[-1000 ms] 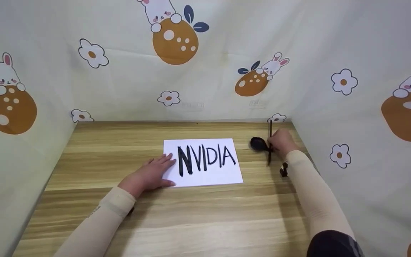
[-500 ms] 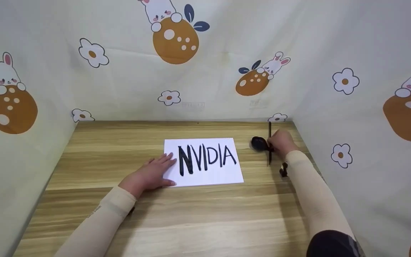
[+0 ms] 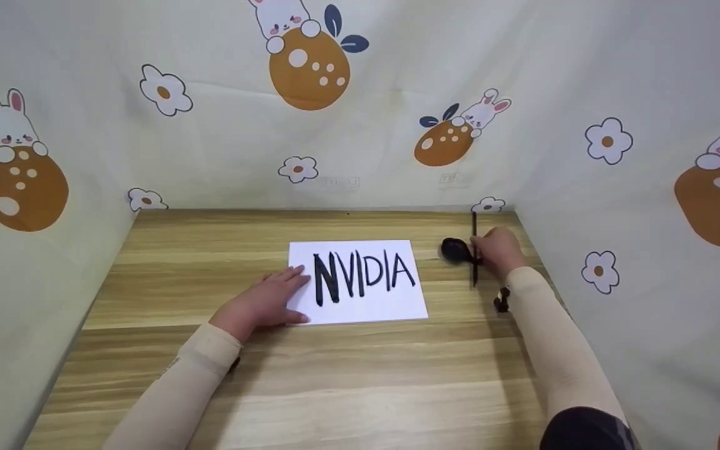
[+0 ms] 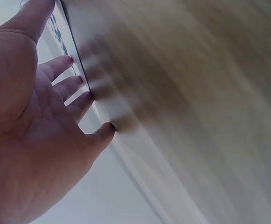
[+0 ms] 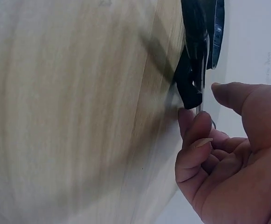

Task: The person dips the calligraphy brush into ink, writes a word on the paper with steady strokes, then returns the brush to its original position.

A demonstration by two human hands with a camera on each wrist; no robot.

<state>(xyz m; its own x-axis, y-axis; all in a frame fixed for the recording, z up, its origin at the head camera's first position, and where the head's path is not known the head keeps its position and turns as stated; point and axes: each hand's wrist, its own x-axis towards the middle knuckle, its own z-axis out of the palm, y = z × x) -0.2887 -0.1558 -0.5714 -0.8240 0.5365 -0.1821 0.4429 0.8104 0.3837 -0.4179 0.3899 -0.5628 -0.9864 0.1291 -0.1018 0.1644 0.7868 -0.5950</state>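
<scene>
My left hand (image 3: pixel 266 300) lies spread on the left edge of a white sheet of paper (image 3: pixel 372 309), which bears the hand-lettered word NVIDIA in black. In the left wrist view its fingertips (image 4: pixel 108 128) are at the table surface. At the far right, a slim black brush-like stick (image 3: pixel 474 226) lies across the short handle of a black spoon (image 3: pixel 455 250). My right hand (image 3: pixel 501 249) is right beside the stick and handle. The right wrist view shows its thumb apart from the dark shaft (image 5: pixel 196 42), its other fingers loosely curled next to the spoon's handle end.
The wood-grain table (image 3: pixel 360 387) meets a pale curtain (image 3: pixel 222 144) printed with rabbits, oranges and flowers at the back and both sides. The right-hand curtain stands close to the right forearm. A small black device (image 3: pixel 502 300) sits under the right wrist.
The right hand has shifted slightly right, away from the stick. The left hand and paper hold their places; the whole view has drifted a little.
</scene>
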